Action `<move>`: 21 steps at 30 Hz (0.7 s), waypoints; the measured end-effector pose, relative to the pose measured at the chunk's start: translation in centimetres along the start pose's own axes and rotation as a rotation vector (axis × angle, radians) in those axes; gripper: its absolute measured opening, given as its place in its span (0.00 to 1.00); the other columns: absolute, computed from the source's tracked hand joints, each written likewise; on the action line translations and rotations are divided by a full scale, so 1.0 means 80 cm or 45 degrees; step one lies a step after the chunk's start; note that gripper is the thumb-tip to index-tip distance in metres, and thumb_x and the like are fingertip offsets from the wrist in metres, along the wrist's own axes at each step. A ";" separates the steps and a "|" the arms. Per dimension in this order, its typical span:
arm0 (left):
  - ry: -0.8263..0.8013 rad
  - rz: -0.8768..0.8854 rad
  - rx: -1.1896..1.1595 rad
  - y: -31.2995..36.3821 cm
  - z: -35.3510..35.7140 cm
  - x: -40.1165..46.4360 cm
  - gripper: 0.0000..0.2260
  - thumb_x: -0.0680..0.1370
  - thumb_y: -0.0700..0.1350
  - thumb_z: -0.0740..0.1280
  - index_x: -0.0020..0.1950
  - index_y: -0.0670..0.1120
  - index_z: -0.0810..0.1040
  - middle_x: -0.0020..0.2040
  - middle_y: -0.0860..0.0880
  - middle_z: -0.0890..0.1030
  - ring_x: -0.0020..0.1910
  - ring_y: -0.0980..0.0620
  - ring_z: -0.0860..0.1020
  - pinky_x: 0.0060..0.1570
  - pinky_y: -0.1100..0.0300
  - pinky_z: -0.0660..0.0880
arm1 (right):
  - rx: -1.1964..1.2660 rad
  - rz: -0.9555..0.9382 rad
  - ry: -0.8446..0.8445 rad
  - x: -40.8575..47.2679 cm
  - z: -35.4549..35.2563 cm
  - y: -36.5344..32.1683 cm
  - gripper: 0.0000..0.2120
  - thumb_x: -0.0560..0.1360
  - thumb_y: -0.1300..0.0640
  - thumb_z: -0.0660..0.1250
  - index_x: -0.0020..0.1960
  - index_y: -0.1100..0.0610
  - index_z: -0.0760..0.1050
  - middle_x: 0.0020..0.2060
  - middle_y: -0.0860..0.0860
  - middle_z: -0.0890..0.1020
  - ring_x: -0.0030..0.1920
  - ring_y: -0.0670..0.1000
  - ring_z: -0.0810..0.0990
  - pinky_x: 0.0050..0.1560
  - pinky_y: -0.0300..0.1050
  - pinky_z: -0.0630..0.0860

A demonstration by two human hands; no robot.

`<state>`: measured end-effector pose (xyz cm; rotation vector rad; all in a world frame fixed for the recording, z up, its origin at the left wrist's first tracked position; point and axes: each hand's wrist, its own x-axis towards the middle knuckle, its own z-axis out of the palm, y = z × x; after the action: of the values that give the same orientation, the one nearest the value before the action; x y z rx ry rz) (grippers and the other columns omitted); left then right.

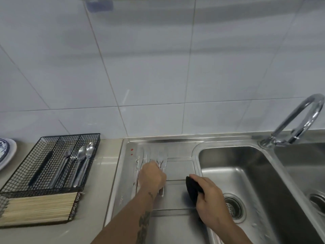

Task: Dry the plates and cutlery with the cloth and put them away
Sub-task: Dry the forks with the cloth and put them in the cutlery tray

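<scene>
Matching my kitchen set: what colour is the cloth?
Black cloth, gripped by right hand; head view.

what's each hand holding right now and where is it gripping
The right hand grips the bunched black cloth. The left hand curls over cutlery on the drainboard; exact grip point is hidden.

Steel draining board (175, 224): loose cutlery (162, 160) in a row, left hand (152, 176) curled down over it. Right hand (209, 199) gripping black cloth (193, 188) beside sink basin (246, 166). Counter at left: wire basket (52, 162) holding spoons (84, 154), forks (69, 154), chopsticks (38, 207). Patterned plate (5, 152) at far left edge. Tap (302, 118) at right.
</scene>
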<state>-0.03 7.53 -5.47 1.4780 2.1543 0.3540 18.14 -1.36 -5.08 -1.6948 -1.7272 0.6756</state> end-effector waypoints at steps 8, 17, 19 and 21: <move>-0.029 -0.140 -0.102 0.013 -0.007 -0.001 0.03 0.74 0.41 0.67 0.47 0.44 0.77 0.41 0.50 0.77 0.40 0.51 0.77 0.36 0.60 0.72 | 0.062 -0.005 -0.061 0.009 -0.006 0.015 0.31 0.67 0.72 0.60 0.64 0.49 0.76 0.55 0.42 0.78 0.57 0.43 0.75 0.62 0.34 0.68; -0.118 -0.007 -0.223 -0.026 -0.047 -0.028 0.06 0.77 0.43 0.65 0.47 0.45 0.81 0.42 0.47 0.82 0.43 0.49 0.80 0.49 0.54 0.79 | 0.049 0.012 0.000 -0.021 -0.008 -0.014 0.31 0.67 0.70 0.60 0.66 0.47 0.74 0.58 0.40 0.77 0.59 0.42 0.74 0.65 0.40 0.70; -0.151 0.078 -0.171 -0.039 -0.060 -0.041 0.05 0.77 0.42 0.65 0.49 0.47 0.81 0.45 0.50 0.82 0.43 0.52 0.80 0.49 0.55 0.80 | 0.025 -0.005 0.014 -0.031 -0.008 -0.030 0.31 0.68 0.70 0.60 0.66 0.47 0.74 0.58 0.40 0.76 0.59 0.42 0.74 0.65 0.40 0.70; -0.159 0.173 -0.100 -0.047 -0.075 -0.058 0.07 0.76 0.41 0.66 0.52 0.49 0.81 0.47 0.51 0.82 0.44 0.54 0.79 0.50 0.58 0.79 | -0.004 -0.032 0.025 -0.040 -0.008 -0.051 0.30 0.70 0.70 0.60 0.67 0.46 0.73 0.59 0.39 0.75 0.60 0.42 0.73 0.65 0.39 0.69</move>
<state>-4.95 2.22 -1.03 1.5634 1.9272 0.3785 15.78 -4.76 -1.88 -1.6741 -1.7338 0.6431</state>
